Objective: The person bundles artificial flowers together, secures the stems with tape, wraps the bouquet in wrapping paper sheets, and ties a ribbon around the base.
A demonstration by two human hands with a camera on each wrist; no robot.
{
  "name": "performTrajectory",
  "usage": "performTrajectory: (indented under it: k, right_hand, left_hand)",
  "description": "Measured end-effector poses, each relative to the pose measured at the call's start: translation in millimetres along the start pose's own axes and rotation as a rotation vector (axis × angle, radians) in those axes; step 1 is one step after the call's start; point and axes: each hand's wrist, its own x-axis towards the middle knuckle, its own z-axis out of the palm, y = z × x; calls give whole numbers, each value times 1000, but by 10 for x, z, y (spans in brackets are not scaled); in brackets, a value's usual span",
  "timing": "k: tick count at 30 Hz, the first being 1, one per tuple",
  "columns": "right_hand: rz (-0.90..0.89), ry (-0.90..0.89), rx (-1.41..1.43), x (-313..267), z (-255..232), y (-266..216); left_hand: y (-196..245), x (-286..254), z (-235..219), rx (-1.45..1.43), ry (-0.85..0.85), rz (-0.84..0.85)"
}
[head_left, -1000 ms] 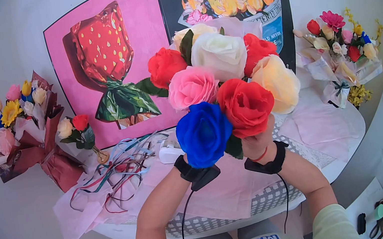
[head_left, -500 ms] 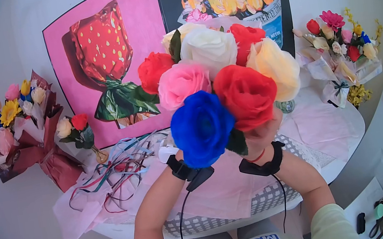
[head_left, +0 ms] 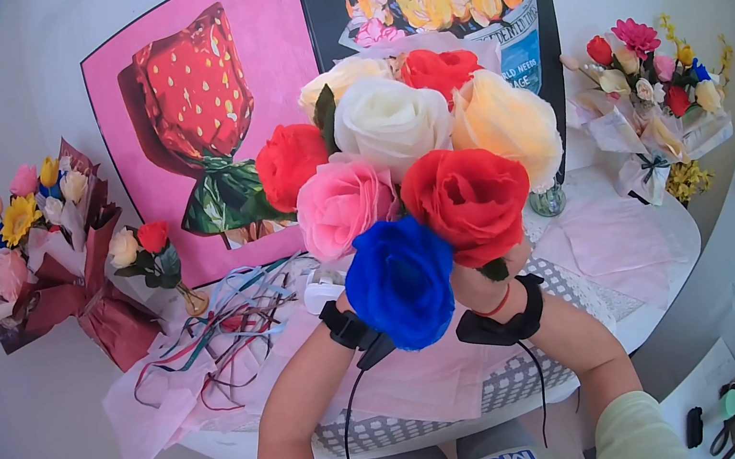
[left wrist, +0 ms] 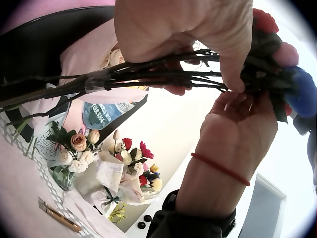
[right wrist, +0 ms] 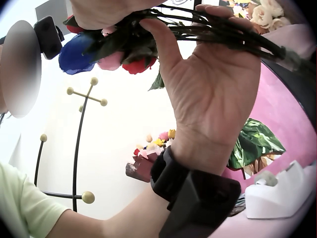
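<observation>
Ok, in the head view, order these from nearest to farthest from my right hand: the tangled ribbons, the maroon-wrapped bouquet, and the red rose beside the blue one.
From your right hand:
1. Red rose, just above it.
2. Tangled ribbons, off to the left.
3. Maroon-wrapped bouquet, at the far left.

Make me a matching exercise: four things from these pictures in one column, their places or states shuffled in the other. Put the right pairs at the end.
Column 1
1. Blue rose
2. Bundled dark stems
3. Ribbons
4. Cutter knife

Column 2
A. In a loose, many-coloured tangle
B. Near a glass vase in the left wrist view
C. Lowest bloom in the head view
D. Held in the hands

Pairs: 1-C, 2-D, 3-A, 4-B
</observation>
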Motion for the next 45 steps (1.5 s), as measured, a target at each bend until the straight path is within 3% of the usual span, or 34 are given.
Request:
performTrajectory:
  k: [1, 3, 4, 6, 16, 19, 21, 25, 28, 37, 43, 45]
  right_hand:
    - [0, 1, 0, 26, -6, -20]
    - [-185, -59, -112, 75, -25, -34]
    - [-184, -59, -113, 32, -23, 41]
    - [-46, -80, 251, -63, -4, 224]
    - [-183, -138, 35, 122, 10, 6]
    - [-113, -96, 250, -8, 18, 118]
    - [202, -291, -5, -110, -114, 126]
    - [171, -213, 93, -75, -99, 108]
    - [170, -220, -112, -110, -137, 159]
    - [-141, -246, -145, -11, -95, 51]
    - [-306, -279, -145, 2, -46, 23]
    - [-358, -310, -286, -25, -83, 44]
  left_hand:
    - [-5, 21, 5, -6, -2, -1]
    - [5, -19, 7, -18, -5, -4]
    - [18, -56, 18, -25, -7, -6]
    - [-2, -6, 10, -39, -9, -9]
    - [-2, -21, 5, -96, -20, -22]
    - [0, -5, 18, -113, -23, -24]
    - [-15, 53, 18, -124, -27, -23]
    - [-50, 85, -96, -148, -33, -22]
    - [-7, 5, -40, -165, -34, -26]
    - [-9, 158, 80, -216, -43, -34]
    - [31, -35, 33, -243, -27, -55]
    - [40, -87, 9, -253, -20, -68]
